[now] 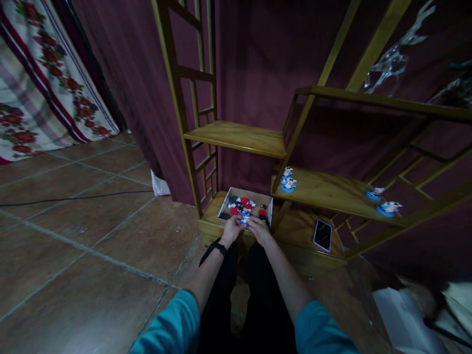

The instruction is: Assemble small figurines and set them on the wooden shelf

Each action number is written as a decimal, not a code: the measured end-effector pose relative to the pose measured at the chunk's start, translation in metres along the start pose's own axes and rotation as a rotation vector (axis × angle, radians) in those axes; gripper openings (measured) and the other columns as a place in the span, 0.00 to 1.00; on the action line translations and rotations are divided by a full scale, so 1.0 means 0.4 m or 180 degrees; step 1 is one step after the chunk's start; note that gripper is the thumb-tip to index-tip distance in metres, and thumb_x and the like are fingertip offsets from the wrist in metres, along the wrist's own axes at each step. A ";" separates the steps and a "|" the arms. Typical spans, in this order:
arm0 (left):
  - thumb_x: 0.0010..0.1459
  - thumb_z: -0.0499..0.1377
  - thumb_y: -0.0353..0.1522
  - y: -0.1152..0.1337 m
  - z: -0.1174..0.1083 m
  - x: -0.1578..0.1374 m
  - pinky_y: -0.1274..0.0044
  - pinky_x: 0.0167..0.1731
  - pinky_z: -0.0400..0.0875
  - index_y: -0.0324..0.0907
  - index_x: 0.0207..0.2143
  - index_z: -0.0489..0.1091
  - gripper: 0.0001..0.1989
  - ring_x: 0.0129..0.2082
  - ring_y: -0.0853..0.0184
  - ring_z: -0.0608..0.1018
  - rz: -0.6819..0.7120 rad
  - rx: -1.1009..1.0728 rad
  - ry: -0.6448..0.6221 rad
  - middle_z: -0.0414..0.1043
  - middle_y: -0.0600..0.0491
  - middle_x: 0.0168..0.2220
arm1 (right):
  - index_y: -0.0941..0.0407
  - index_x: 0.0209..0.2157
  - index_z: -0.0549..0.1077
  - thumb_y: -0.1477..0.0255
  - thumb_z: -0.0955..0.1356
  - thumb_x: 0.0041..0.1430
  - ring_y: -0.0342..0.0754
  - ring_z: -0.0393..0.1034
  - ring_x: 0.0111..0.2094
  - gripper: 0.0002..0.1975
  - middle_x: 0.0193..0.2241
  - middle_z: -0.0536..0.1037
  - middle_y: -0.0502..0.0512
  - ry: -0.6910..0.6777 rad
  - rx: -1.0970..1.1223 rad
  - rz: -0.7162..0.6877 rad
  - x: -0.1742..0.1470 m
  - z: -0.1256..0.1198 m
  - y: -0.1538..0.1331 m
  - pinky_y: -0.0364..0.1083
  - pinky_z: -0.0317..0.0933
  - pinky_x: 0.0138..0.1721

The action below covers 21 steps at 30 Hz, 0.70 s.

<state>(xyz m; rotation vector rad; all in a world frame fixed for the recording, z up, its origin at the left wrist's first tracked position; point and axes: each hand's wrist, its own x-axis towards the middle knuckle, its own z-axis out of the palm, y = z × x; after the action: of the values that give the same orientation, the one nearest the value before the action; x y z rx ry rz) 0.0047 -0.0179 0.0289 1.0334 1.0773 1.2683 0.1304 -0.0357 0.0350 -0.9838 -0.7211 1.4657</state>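
Note:
Both of my hands meet over the near edge of a shallow open box (272, 206) on the bottom shelf. Between their fingertips is a small blue-and-white figurine (245, 217). My left hand (232, 229), with a dark band at the wrist, grips it from the left. From the right, my right hand (259, 229) pinches its other side. Inside the box lie several small pieces with red, black and white parts, among them a red piece (244, 200). The figurine's lower part is hidden by my fingers.
Pig figurines on blue bases (288, 185) stand at the left of the middle-right shelf (324, 189), with more pig figurines (389, 208) at its right end. A phone (323, 235) lies on the lower shelf. Shelf posts and a higher board (236, 135) surround the box.

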 end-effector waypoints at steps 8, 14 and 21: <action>0.32 0.68 0.27 -0.030 -0.005 0.016 0.80 0.26 0.65 0.37 0.35 0.69 0.22 0.20 0.75 0.69 0.0020 -0.0041 -0.0115 0.66 0.60 0.20 | 0.56 0.34 0.76 0.74 0.73 0.39 0.47 0.73 0.40 0.14 0.34 0.79 0.53 -0.0407 0.0131 0.0004 0.000 -0.006 -0.007 0.47 0.62 0.47; 0.34 0.66 0.25 -0.021 0.000 0.009 0.78 0.30 0.67 0.37 0.37 0.70 0.22 0.24 0.73 0.71 0.0132 0.0356 -0.0156 0.68 0.58 0.23 | 0.56 0.30 0.75 0.75 0.73 0.39 0.47 0.74 0.37 0.12 0.30 0.79 0.53 -0.0107 0.0073 0.0013 0.003 -0.006 0.001 0.47 0.63 0.44; 0.43 0.61 0.24 0.018 0.003 -0.019 0.74 0.39 0.67 0.40 0.44 0.69 0.22 0.34 0.66 0.73 0.0773 0.1763 -0.0346 0.71 0.51 0.34 | 0.57 0.30 0.74 0.76 0.72 0.37 0.46 0.73 0.35 0.13 0.29 0.79 0.51 -0.0029 -0.0024 0.0082 0.009 -0.006 -0.006 0.44 0.63 0.40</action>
<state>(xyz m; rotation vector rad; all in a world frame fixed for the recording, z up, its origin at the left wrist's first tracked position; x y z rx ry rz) 0.0043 -0.0251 0.0366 1.6728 1.2804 1.1048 0.1338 -0.0320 0.0352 -0.9960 -0.7234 1.4917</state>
